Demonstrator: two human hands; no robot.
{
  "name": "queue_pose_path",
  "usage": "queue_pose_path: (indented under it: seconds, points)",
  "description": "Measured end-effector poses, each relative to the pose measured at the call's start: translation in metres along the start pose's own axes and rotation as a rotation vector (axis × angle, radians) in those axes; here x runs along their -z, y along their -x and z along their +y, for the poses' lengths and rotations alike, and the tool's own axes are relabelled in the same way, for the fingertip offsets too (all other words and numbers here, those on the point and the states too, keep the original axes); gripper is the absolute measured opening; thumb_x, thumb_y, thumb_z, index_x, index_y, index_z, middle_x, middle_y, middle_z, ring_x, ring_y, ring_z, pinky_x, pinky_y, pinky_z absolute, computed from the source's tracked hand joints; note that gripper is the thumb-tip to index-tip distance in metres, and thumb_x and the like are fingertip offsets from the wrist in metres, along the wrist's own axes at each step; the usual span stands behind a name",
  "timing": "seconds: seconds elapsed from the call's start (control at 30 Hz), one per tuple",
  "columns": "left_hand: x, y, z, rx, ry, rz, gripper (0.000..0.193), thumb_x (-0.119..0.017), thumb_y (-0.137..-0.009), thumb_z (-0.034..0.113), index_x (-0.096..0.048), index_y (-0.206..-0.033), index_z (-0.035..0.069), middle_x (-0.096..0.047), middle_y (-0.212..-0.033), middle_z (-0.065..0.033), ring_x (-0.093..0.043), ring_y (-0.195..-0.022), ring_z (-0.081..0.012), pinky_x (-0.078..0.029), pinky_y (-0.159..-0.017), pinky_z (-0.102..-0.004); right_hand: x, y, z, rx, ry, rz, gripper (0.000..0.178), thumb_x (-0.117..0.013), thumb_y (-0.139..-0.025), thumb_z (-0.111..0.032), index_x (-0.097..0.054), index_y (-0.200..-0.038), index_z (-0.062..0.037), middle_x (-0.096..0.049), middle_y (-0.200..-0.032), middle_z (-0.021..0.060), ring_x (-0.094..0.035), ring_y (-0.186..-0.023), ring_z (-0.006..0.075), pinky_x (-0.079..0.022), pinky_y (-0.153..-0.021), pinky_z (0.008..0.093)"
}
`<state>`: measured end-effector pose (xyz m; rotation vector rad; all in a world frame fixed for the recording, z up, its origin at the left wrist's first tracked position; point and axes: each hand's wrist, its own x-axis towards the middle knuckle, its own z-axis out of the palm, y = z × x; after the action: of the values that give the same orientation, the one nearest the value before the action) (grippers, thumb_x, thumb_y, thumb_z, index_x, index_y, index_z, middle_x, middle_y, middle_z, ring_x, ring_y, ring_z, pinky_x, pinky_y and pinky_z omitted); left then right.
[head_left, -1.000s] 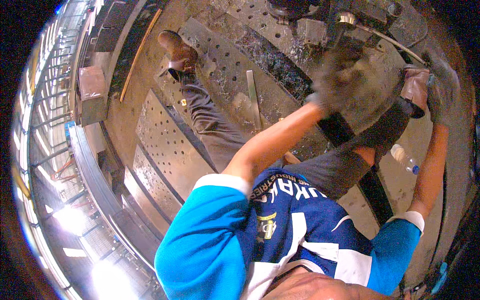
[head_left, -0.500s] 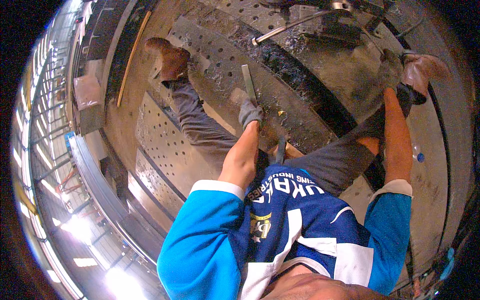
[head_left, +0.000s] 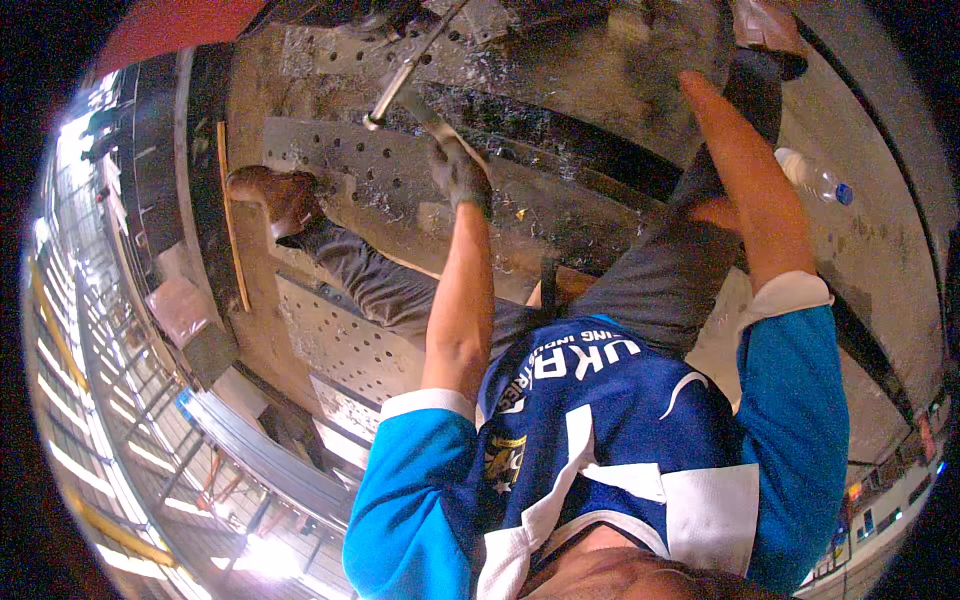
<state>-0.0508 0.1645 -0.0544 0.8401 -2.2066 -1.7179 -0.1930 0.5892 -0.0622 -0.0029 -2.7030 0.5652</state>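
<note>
My left hand [head_left: 459, 174], in a dark grey glove, is closed around a flat metal strip [head_left: 426, 112]. The strip's far end points up and left, close to a shiny metal rod [head_left: 402, 78] with a rounded end. I cannot tell whether strip and rod touch. My right forearm [head_left: 740, 170] reaches forward over my right thigh. Past the wrist, my right hand blurs into the dark surface, so its fingers and anything in them cannot be made out. Beneath both arms lies a worn metal plate [head_left: 340, 150] with rows of holes and scattered metal shavings.
My legs are spread, with a brown boot [head_left: 275, 198] at the left. A clear plastic bottle [head_left: 815, 178] with a blue cap lies to the right of my right arm. A long thin wooden strip [head_left: 232, 220] runs along the left, near a dark ledge.
The view has shifted. My left hand and the metal strip have moved forward and left, nearer the rod. My right arm appears farther left, and more of the bottle shows.
</note>
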Motion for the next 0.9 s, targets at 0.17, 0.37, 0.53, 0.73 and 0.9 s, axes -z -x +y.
queue_pose_path:
  seconds: [0.17,0.37,0.53,0.73,0.9]
  points:
    - [-0.056,-0.037,0.048,0.187,0.255,-0.346,0.032,-0.070,-0.099,0.031,-0.066,-0.117,0.005,-0.068,-0.096,-0.0071,-0.062,-0.083,-0.0193,-0.053,-0.075,-0.0354,-0.001,0.010,0.000,-0.041,0.069,-0.004,0.037,-0.060,-0.094,-0.024,-0.070,-0.126,-0.0089,-0.072,-0.126,0.0080,-0.068,-0.114,0.0273,-0.051,-0.102,0.0399]
    - [-0.027,-0.065,0.036,-0.251,-0.515,-0.248,0.024,-0.075,-0.090,0.025,-0.071,-0.103,0.005,-0.069,-0.095,-0.0033,-0.064,-0.085,-0.0201,-0.053,-0.073,-0.0362,-0.004,0.006,-0.011,-0.012,0.077,-0.021,0.040,-0.061,-0.093,-0.026,-0.068,-0.129,-0.0099,-0.071,-0.128,0.0081,-0.067,-0.115,0.0277,-0.051,-0.103,0.0402]
    - [-0.026,-0.085,0.022,-0.082,0.133,-0.425,0.021,-0.068,-0.096,0.022,-0.071,-0.110,0.006,-0.070,-0.095,-0.0043,-0.065,-0.084,-0.0187,-0.053,-0.072,-0.0342,0.000,0.004,-0.004,-0.009,0.108,-0.031,0.042,-0.061,-0.093,-0.027,-0.067,-0.131,-0.0108,-0.070,-0.130,0.0082,-0.066,-0.117,0.0280,-0.050,-0.104,0.0404]
    - [0.003,-0.115,-0.017,0.333,0.505,-0.371,0.028,-0.067,-0.099,0.022,-0.070,-0.119,0.003,-0.072,-0.099,-0.0048,-0.065,-0.082,-0.0171,-0.053,-0.069,-0.0316,-0.003,-0.005,-0.019,0.058,0.103,-0.045,0.045,-0.061,-0.093,-0.029,-0.065,-0.133,-0.0118,-0.069,-0.132,0.0083,-0.065,-0.118,0.0283,-0.049,-0.105,0.0406]
    - [-0.023,-0.048,0.087,0.118,-0.303,-0.552,0.035,-0.062,-0.101,0.028,-0.068,-0.124,0.002,-0.074,-0.103,-0.0090,-0.067,-0.084,-0.0204,-0.053,-0.075,-0.0366,0.010,0.012,0.024,0.005,0.207,-0.061,0.047,-0.062,-0.092,-0.031,-0.064,-0.136,-0.0127,-0.067,-0.134,0.0083,-0.064,-0.120,0.0286,-0.048,-0.106,0.0408]
